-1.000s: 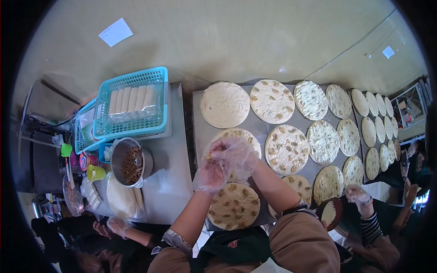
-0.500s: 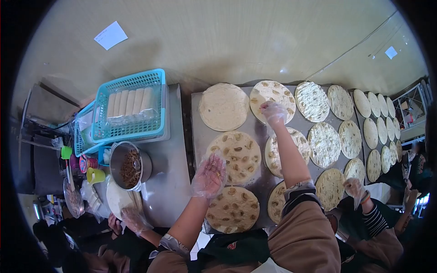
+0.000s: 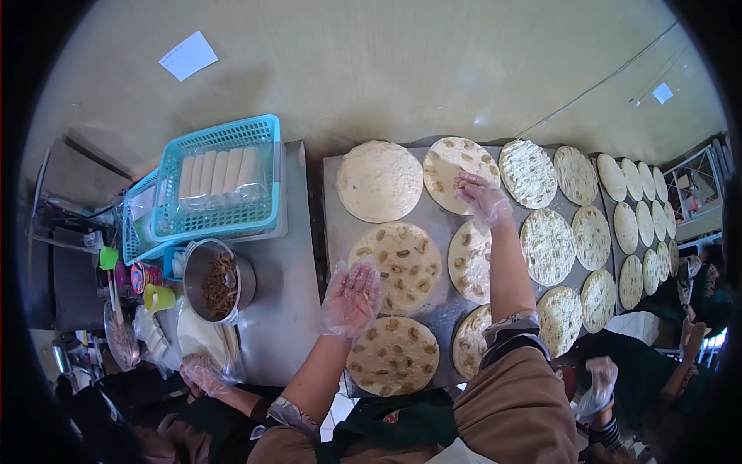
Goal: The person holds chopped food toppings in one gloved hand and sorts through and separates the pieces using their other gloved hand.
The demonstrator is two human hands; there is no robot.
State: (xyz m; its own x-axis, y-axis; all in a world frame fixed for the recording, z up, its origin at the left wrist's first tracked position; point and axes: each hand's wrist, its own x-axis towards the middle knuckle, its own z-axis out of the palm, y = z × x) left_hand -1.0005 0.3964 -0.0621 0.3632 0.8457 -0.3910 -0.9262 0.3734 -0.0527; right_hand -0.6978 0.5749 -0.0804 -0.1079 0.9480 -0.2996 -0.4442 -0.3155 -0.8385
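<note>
My left hand (image 3: 352,300), in a clear plastic glove, is palm up with its fingers spread, at the left edge of a dough round dotted with brown pieces (image 3: 398,267). Small bits seem to lie on the palm. My right hand (image 3: 481,197), gloved too, is over the lower right part of a back-row round (image 3: 448,166); its fingertips are together, and what they hold is too small to name. Left of that round lies a plain cream-coloured one (image 3: 379,182). Another dotted round (image 3: 394,356) is nearest my body.
On the left counter (image 3: 290,325) are a pot of brown filling (image 3: 220,282), a turquoise basket with packed white rolls (image 3: 267,209) and a yellow-green cup (image 3: 158,298). More rounds (image 3: 547,246) fill the right. Co-workers' gloved hands show at lower left (image 3: 207,374) and lower right (image 3: 599,385).
My hands were together over the middle round, then parted. My right hand went to the back-row round and has since shifted slightly right and down. The co-worker's hand at right has moved lower.
</note>
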